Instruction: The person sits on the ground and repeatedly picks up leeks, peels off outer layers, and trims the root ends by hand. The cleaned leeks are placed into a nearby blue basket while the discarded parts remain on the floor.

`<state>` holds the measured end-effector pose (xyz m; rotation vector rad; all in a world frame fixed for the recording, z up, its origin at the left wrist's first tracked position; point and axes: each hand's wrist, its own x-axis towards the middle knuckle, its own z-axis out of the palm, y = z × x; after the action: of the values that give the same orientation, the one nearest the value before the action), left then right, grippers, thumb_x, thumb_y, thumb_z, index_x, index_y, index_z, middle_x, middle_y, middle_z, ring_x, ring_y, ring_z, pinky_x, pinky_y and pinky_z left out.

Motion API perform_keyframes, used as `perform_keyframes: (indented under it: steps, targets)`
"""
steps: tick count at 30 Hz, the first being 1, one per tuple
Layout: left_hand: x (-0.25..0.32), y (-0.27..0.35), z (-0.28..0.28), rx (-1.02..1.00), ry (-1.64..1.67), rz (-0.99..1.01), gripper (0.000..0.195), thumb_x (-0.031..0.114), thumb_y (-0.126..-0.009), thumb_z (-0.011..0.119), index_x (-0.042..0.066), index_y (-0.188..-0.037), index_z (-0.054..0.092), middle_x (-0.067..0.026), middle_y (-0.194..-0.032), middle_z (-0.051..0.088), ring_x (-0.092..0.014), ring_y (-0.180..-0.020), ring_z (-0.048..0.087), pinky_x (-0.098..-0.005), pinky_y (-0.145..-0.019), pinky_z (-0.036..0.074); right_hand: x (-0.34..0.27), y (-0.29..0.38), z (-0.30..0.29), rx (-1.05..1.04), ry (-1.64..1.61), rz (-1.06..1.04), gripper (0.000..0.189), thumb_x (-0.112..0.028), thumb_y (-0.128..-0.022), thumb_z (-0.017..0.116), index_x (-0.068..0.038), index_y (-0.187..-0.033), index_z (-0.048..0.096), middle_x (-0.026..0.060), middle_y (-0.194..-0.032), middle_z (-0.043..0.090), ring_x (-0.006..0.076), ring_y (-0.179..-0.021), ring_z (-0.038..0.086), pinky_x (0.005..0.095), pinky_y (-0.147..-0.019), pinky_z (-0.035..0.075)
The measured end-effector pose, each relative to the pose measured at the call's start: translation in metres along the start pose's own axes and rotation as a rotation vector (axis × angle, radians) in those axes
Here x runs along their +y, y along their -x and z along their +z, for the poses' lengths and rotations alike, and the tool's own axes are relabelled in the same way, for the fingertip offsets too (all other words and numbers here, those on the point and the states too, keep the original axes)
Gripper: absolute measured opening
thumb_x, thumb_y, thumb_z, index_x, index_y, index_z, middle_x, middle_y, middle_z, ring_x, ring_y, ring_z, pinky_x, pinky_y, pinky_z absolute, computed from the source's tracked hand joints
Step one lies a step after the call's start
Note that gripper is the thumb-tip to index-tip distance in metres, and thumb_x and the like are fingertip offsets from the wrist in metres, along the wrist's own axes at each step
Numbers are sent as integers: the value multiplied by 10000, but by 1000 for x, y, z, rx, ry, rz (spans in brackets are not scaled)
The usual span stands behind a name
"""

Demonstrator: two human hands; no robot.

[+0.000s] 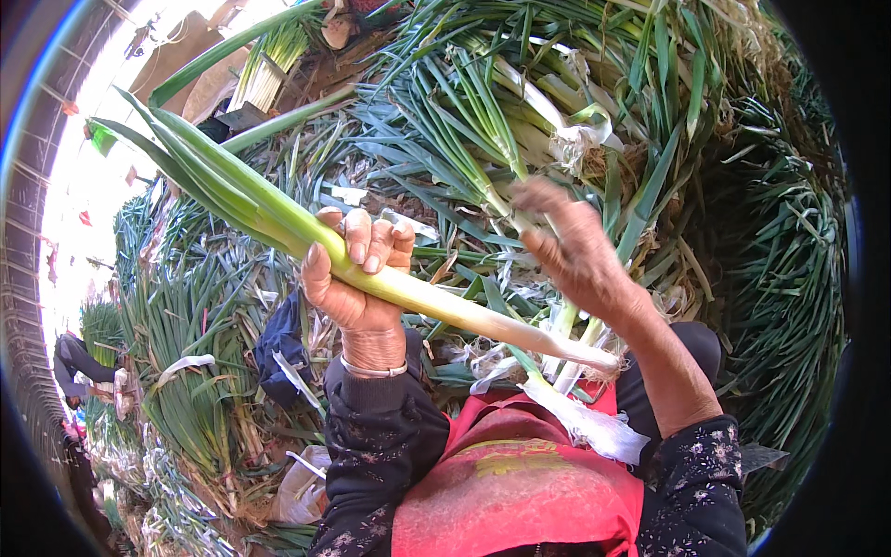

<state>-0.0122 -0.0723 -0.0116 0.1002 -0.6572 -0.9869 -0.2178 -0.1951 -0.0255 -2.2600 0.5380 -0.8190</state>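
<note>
My left hand [365,268] is wrapped around the pale green part of a thick Welsh onion stalk [445,306]. The stalk lies slantwise, its green leaves [209,174] reaching up and left, its whitish root end [592,355] low and right above my lap. My right hand [578,250] is blurred above that root end, fingers apart, with nothing visible between them. Just beyond its fingertips are thinner green onions [487,160]; whether the hand touches them I cannot tell. A strip of pale peeled skin [588,421] rests on my red apron [515,480].
Heaped onions [557,118] with roots showing lie ahead, and a dark green pile [779,292] rises at the right. Bundled onions [202,348] stand at the left near a dark blue cloth [282,351]. A person's dark-clothed limb [76,362] shows at the far left. Leaf scraps cover the ground.
</note>
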Motion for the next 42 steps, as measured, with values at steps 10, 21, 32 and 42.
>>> perform_keyframes:
  steps: [10,21,32,42]
  targets:
    - [-27,1,3,-132,90,-30,447,416,-878,593,48,-1129,558,13,-716,518,-83,-595,505,-360,-850,419,-46,-4,44,-435,-283,6,570,-605,-842,492,-37,-859,452,191,-587,549,399,-572,580,452,-559,448]
    - [-27,7,9,657,-376,-73,532,6,-794,674,148,-1240,421,-23,-848,533,-141,-690,549,-466,-839,504,-43,0,61,-216,282,17,480,-528,-901,461,-54,-826,444,129,-490,484,354,-471,524,445,-573,408]
    - [8,6,-3,442,-280,-52,528,-1,-795,580,78,-1298,442,-64,-937,552,-190,-861,579,-516,-933,435,31,-17,-10,101,-547,444,203,-189,-954,517,-17,-1058,549,73,-910,624,127,-740,587,280,-667,507]
    - [45,1,-13,486,-389,92,398,183,-887,597,40,-1243,492,-50,-897,525,-157,-733,528,-419,-820,468,28,-14,-56,235,-526,387,543,-530,-953,376,-65,-796,607,102,-818,661,160,-759,617,316,-811,477]
